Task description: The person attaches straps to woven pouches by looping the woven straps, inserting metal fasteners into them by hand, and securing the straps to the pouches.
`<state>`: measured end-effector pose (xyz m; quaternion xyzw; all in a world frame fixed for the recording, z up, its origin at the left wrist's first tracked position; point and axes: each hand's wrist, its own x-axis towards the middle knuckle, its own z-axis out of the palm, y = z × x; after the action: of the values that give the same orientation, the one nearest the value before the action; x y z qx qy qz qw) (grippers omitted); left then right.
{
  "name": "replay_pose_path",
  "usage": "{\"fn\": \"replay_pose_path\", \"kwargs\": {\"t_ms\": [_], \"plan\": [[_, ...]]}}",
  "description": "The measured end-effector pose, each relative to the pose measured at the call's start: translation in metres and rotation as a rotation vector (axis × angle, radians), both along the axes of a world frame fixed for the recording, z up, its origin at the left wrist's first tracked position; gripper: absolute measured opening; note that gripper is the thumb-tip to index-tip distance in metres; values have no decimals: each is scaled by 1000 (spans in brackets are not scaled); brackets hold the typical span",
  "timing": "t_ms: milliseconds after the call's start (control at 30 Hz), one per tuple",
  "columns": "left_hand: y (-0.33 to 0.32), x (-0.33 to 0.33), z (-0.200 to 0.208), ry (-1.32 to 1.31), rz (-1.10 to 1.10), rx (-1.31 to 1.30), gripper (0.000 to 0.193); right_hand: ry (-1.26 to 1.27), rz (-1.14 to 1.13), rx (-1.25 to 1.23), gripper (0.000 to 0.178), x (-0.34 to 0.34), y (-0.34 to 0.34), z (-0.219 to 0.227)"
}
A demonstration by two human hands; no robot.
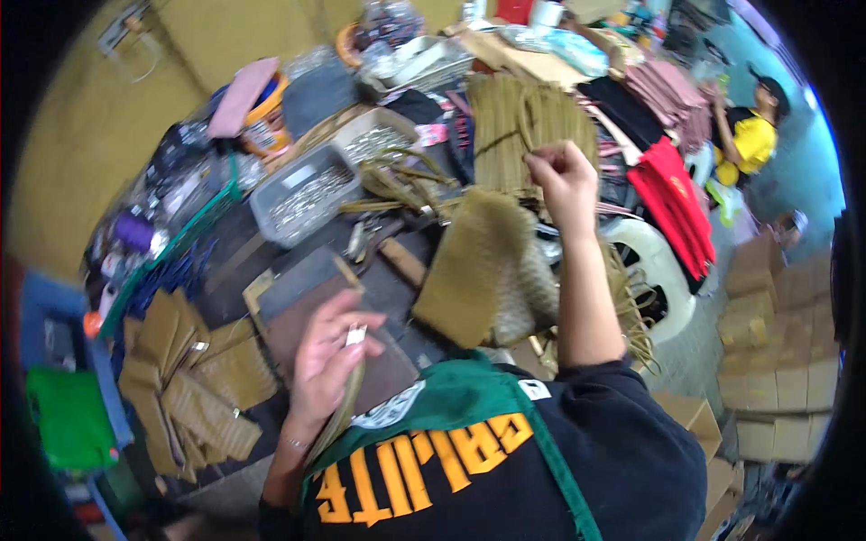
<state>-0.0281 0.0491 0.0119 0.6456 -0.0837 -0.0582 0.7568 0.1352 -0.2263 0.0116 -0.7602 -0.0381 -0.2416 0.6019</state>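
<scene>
With left grip (327, 362), lower left of centre: pinching small silvery clip (356, 335) on olive strap (346, 397), trailing down past wrist. With right grip (570, 185), upper right of centre: pinching olive strip (526, 133) over strip stack (492, 167). Noted on dark counter (234, 293), left of centre: grey bin (262, 212) of metal hardware (311, 200).

left hand (327, 365): strap (346, 398), metal clip (356, 334) | right hand (565, 185): pinching olive strips (496, 113)
</scene>
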Motion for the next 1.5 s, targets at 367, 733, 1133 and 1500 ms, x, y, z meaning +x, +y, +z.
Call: {"fn": "replay_pose_path", "kwargs": {"t_ms": [367,733,1133,1500], "plan": [[-4,10,-2,89,327,-255,33,-667,675,-523,18,-94,99,-12],[-3,10,-4,84,377,-270,38,-508,583,-419,17,-94,83,-28],[-3,9,-2,122,306,-152,41,315,849,-275,17,-101,76,-18],[13,2,10,-155,44,283,15,848,1029,768,17,-87,87,-23]]}}
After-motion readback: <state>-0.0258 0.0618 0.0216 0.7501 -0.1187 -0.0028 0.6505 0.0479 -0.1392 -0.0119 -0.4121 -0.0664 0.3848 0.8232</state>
